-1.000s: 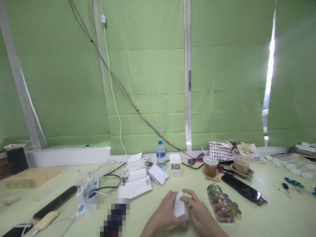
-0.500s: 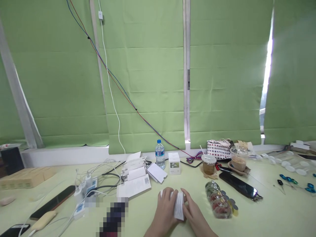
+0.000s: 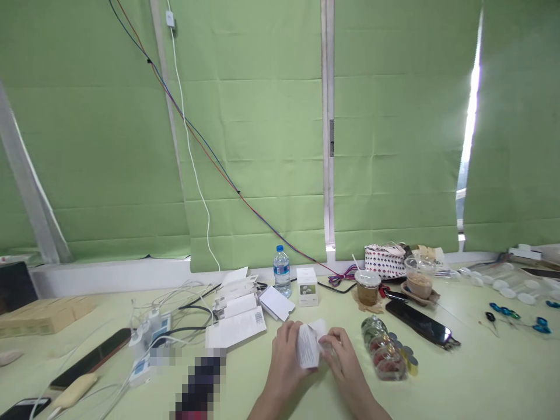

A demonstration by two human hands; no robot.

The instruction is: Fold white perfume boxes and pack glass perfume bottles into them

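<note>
A small white printed carton (image 3: 308, 348) is upright in my left hand (image 3: 283, 357), whose fingers wrap its left side. My right hand (image 3: 345, 360) is closed at the carton's right edge, with thumb and fingers pinched on what looks like its flap. The fingertips partly cover that edge. Just beyond the hands a finished-looking white box (image 3: 308, 296) with a small picture stands on the table. Flattened white cartons (image 3: 238, 329) lie overlapped to the left, with another white carton (image 3: 277, 302) beside them.
A water bottle (image 3: 282, 277) stands behind. To the right are clear-wrapped round containers (image 3: 384, 350), a lidded drink cup (image 3: 367, 289), a black case (image 3: 420, 324) and scissors (image 3: 541, 324). Left are a power strip (image 3: 142, 368), cables and a phone (image 3: 91, 357).
The carton has turned so that its printed face and top show more. My right hand has shifted slightly right, from lying along the carton's side to a pinch at its edge.
</note>
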